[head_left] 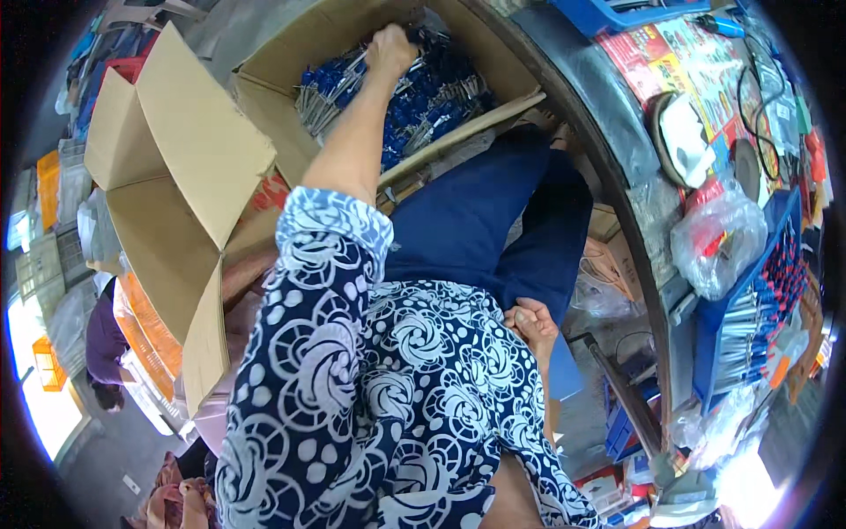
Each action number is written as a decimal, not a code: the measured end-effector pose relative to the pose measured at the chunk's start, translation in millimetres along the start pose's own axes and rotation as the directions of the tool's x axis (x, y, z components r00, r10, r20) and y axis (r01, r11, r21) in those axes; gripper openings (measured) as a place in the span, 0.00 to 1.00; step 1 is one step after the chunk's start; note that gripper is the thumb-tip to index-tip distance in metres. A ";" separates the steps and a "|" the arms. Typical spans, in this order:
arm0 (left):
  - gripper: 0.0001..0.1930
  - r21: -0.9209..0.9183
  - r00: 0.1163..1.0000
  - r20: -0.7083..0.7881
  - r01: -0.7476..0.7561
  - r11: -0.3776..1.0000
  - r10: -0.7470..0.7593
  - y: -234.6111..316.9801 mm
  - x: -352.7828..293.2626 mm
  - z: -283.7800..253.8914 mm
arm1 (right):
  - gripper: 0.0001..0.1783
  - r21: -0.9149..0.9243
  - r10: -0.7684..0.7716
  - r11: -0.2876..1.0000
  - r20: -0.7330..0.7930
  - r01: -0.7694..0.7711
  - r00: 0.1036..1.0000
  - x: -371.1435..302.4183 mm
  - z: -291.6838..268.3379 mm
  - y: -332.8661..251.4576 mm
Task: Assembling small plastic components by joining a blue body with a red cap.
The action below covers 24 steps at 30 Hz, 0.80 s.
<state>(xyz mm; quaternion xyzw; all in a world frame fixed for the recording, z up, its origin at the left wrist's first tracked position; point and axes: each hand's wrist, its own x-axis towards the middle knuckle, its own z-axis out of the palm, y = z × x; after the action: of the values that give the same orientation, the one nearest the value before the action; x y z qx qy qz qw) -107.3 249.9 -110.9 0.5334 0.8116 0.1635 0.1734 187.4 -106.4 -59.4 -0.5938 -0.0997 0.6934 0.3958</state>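
My left hand reaches down into an open cardboard box. Its fingers curl downward over a heap of thin silver pieces with blue ends, whose exact kind I cannot make out. The fingertips are hidden, so what they grip does not show. Close to my waist, beside my right thigh, my right hand is closed with its fingers curled in. Anything inside that hand is too small or too covered to name.
An upright open carton stands left of the box. Along the right runs a dark-edged workbench with a clear plastic bag and a blue tray of silver rods with red and dark ends. A person in purple bends at far left.
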 end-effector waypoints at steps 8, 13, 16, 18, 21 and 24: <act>0.09 0.007 0.997 -0.034 0.073 0.997 -0.073 -111.8 -0.1 67.9 | 0.14 0.029 0.078 0.997 -0.109 -0.075 0.991 -8.5 9.9 -10.5; 0.09 0.155 0.990 -0.006 0.139 0.978 -0.140 -142.1 19.6 60.5 | 0.11 0.055 0.123 0.992 -0.145 -0.116 0.982 -15.7 22.8 -17.8; 0.12 0.217 0.997 0.018 0.072 0.974 -0.078 -156.2 32.9 67.0 | 0.11 0.095 0.164 0.984 -0.148 -0.151 0.975 -17.6 26.3 -21.3; 0.12 0.261 0.994 0.032 0.089 0.961 -0.101 -156.3 36.3 73.5 | 0.11 0.045 0.158 0.987 -0.148 -0.153 0.976 -18.1 26.3 -22.0; 0.12 0.337 0.990 0.039 0.112 0.935 -0.133 -157.5 39.0 77.5 | 0.12 -0.064 0.150 0.985 -0.159 -0.162 0.976 -20.6 17.9 -13.4; 0.13 0.370 0.987 0.039 0.129 0.920 -0.154 -157.7 38.6 80.0 | 0.12 -0.148 0.183 0.964 -0.229 -0.220 0.956 -22.2 17.9 -15.2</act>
<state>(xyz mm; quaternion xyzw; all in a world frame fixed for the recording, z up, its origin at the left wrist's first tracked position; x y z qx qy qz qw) -212.8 232.4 -257.0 0.5016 0.8578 -0.0217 0.1095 177.4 -105.2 -28.7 -0.7036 -0.0548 0.6515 0.2784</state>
